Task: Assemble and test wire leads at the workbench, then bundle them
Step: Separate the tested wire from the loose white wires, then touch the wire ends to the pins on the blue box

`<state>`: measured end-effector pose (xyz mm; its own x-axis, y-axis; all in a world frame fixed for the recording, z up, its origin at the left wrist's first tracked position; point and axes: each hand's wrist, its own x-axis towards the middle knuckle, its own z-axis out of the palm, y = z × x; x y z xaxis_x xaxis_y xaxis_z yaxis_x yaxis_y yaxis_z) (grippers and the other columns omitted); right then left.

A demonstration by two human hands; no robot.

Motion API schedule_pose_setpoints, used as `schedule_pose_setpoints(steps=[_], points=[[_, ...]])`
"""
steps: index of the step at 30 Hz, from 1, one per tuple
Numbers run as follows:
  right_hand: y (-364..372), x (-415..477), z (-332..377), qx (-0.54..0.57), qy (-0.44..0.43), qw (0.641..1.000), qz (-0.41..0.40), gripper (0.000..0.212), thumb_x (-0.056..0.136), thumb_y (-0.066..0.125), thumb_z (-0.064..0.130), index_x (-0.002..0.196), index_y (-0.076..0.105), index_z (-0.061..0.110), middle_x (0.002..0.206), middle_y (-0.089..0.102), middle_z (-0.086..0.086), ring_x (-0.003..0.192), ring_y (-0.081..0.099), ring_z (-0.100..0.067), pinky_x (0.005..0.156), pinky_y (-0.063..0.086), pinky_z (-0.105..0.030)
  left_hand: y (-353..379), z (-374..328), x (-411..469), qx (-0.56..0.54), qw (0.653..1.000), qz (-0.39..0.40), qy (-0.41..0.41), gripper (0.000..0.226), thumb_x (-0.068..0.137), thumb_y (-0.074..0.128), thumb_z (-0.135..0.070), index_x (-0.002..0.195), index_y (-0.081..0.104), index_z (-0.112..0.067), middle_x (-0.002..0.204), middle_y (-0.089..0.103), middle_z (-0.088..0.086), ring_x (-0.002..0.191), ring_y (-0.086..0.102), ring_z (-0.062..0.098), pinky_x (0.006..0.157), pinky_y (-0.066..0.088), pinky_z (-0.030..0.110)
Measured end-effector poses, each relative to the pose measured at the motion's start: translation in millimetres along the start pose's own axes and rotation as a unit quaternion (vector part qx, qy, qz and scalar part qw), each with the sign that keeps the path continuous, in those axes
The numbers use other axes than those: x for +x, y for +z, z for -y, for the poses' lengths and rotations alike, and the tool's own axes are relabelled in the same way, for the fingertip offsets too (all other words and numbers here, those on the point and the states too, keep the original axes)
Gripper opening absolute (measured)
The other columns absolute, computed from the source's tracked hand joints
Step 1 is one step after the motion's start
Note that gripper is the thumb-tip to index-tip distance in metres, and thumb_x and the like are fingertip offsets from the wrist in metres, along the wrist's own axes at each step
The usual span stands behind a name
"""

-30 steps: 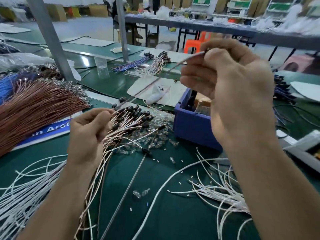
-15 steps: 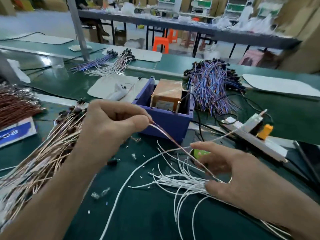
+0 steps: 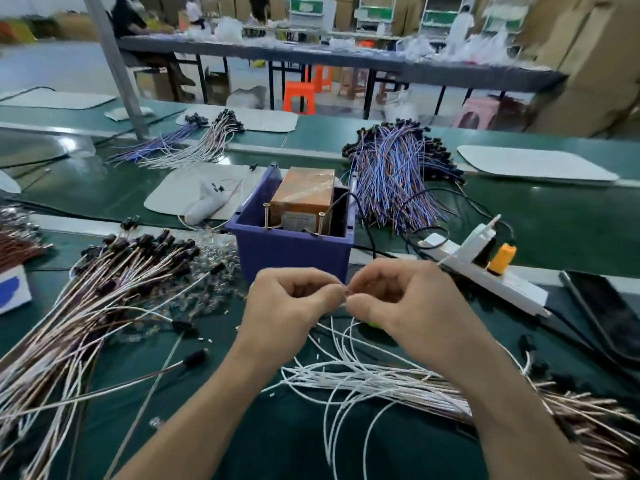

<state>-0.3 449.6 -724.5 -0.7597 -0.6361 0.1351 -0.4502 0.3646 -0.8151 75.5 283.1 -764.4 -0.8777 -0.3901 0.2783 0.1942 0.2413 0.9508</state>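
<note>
My left hand [image 3: 291, 306] and my right hand [image 3: 405, 303] meet fingertip to fingertip just in front of the blue bin [image 3: 294, 252]. Both pinch the ends of thin wire leads [image 3: 345, 295] between thumb and forefinger; the joint itself is mostly hidden by my fingers. Loose white leads [image 3: 346, 368] lie on the green bench under my hands. A heap of brown-and-white leads with black caps [image 3: 114, 278] fans out at the left. More brown leads [image 3: 595, 424] spread under my right forearm.
The blue bin holds an orange-wrapped block [image 3: 303, 192] with two upright metal pins. A white power strip [image 3: 485, 275] with an orange plug lies at the right, a dark tablet [image 3: 609, 313] beyond it. Blue-and-brown wire bundles [image 3: 394, 174] sit behind the bin. Small clear parts [image 3: 214, 265] litter the mat.
My right hand came down from high up, touched the white leads at the right, then rose to meet my left hand. The view swung right toward the blue bin.
</note>
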Motion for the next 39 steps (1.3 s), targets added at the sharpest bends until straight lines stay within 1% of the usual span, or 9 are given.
schedule_pose_setpoints(steps=[8, 15, 18, 20, 23, 25, 30, 35, 39], points=[[42, -2, -24, 0.006, 0.016, 0.995, -0.103, 0.022, 0.085, 0.076, 0.020, 0.065, 0.070, 0.026, 0.052, 0.059, 0.005, 0.046, 0.043, -0.003, 0.047, 0.034, -0.015, -21, 10, 4, 0.001, 0.991, 0.085, -0.106, 0.018, 0.072, 0.075, -0.035, 0.084, 0.084, -0.024, 0.054, 0.056, 0.000, 0.049, 0.039, 0.009, 0.048, 0.030, 0.020], [22, -2, -42, 0.086, 0.048, 0.985, -0.141, 0.017, 0.086, 0.074, 0.017, 0.071, 0.072, 0.024, 0.055, 0.064, -0.002, 0.052, 0.053, -0.025, 0.053, 0.046, -0.038, -56, 14, 10, -0.174, 0.959, 0.140, -0.174, 0.025, 0.071, 0.078, -0.027, 0.091, 0.082, -0.013, 0.052, 0.051, -0.003, 0.048, 0.047, 0.007, 0.071, 0.041, 0.028], [12, -1, -47, 0.122, 0.053, 0.978, -0.161, 0.019, 0.083, 0.075, 0.010, 0.066, 0.072, 0.020, 0.049, 0.056, 0.007, 0.048, 0.045, -0.009, 0.052, 0.039, -0.025, -66, 12, 11, -0.215, 0.955, 0.126, -0.160, 0.025, 0.068, 0.077, -0.026, 0.089, 0.082, -0.012, 0.061, 0.063, 0.007, 0.054, 0.054, 0.013, 0.059, 0.044, 0.022], [8, -1, -50, 0.122, 0.057, 0.976, -0.173, 0.015, 0.078, 0.075, 0.014, 0.063, 0.072, 0.019, 0.048, 0.054, 0.000, 0.050, 0.044, -0.012, 0.055, 0.039, -0.031, -72, 12, 12, -0.262, 0.948, 0.093, -0.153, 0.024, 0.064, 0.081, -0.021, 0.086, 0.082, -0.010, 0.067, 0.068, 0.010, 0.061, 0.062, 0.015, 0.053, 0.050, 0.018], [1, -2, -51, 0.120, 0.063, 0.975, -0.175, 0.011, 0.075, 0.076, 0.019, 0.064, 0.074, 0.017, 0.055, 0.059, -0.015, 0.053, 0.046, -0.019, 0.058, 0.043, -0.040, -76, 14, 12, -0.368, 0.916, 0.054, -0.151, 0.038, 0.052, 0.094, -0.019, 0.086, 0.082, -0.007, 0.077, 0.075, 0.012, 0.068, 0.071, 0.016, 0.075, 0.060, 0.022], [0, -3, -52, 0.086, 0.065, 0.977, -0.182, 0.014, 0.079, 0.078, 0.018, 0.067, 0.076, 0.024, 0.056, 0.064, -0.004, 0.053, 0.052, -0.010, 0.058, 0.045, -0.032, -74, 16, 13, -0.399, 0.903, 0.047, -0.150, 0.043, 0.052, 0.095, -0.022, 0.090, 0.083, -0.006, 0.082, 0.078, 0.013, 0.069, 0.074, 0.016, 0.085, 0.061, 0.027], [3, -6, -46, -0.002, -0.019, 0.956, -0.291, 0.015, 0.086, 0.079, 0.016, 0.084, 0.078, 0.031, 0.091, 0.074, 0.016, 0.093, 0.068, -0.004, 0.089, 0.055, -0.032, -63, 13, 12, -0.291, 0.932, 0.140, -0.163, 0.048, 0.062, 0.095, -0.029, 0.099, 0.081, -0.002, 0.090, 0.078, 0.021, 0.072, 0.076, 0.024, 0.070, 0.061, 0.026], [37, -14, -23, 0.104, -0.114, 0.980, -0.128, 0.010, 0.093, 0.066, 0.026, 0.093, 0.075, 0.032, 0.101, 0.075, 0.019, 0.109, 0.068, -0.008, 0.090, 0.052, -0.019, -36, 15, 4, -0.193, 0.937, 0.249, -0.153, 0.024, 0.086, 0.070, -0.016, 0.105, 0.080, -0.005, 0.095, 0.077, 0.023, 0.080, 0.075, 0.029, 0.077, 0.060, 0.030], [57, -19, -22, 0.031, -0.101, 0.987, -0.120, 0.011, 0.102, 0.055, 0.034, 0.094, 0.061, 0.035, 0.081, 0.068, 0.014, 0.075, 0.065, -0.008, 0.062, 0.051, -0.025, -26, 14, 2, -0.124, 0.953, 0.237, -0.142, 0.021, 0.092, 0.064, -0.010, 0.104, 0.081, -0.009, 0.096, 0.077, 0.021, 0.084, 0.073, 0.032, 0.079, 0.058, 0.031]])
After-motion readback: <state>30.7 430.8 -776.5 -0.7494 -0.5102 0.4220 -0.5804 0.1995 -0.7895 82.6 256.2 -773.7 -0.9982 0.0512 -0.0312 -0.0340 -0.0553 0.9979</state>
